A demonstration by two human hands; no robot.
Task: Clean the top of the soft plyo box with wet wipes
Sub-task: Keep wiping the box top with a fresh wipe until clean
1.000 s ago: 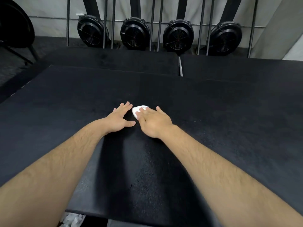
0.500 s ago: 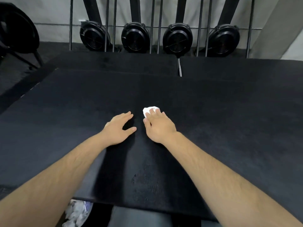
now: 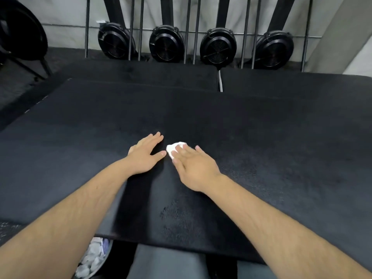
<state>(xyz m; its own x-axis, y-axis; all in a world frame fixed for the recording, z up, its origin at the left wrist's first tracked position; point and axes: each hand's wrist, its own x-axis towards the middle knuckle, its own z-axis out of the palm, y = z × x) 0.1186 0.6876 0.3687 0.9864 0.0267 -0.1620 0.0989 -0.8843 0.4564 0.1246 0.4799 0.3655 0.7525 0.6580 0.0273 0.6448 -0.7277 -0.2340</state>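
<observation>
The black soft plyo box top (image 3: 271, 154) fills the middle of the head view. A small crumpled white wet wipe (image 3: 173, 149) lies on it near the centre. My right hand (image 3: 193, 168) presses the wipe flat against the surface with straight fingers; most of the wipe is hidden under the fingertips. My left hand (image 3: 145, 156) rests palm down on the box just left of the wipe, fingers spread, its thumb tip almost touching the wipe.
Two more black boxes (image 3: 141, 77) sit behind. Several black fan-wheel machines (image 3: 218, 47) stand upright along the back wall. A bin of used white wipes (image 3: 92, 260) sits on the floor below the near edge, left of my legs.
My right hand slid the wipe to the right and then back left, ending close to my left thumb. The left hand stayed planted. The camera view tilted down, showing more of the near edge and bin.
</observation>
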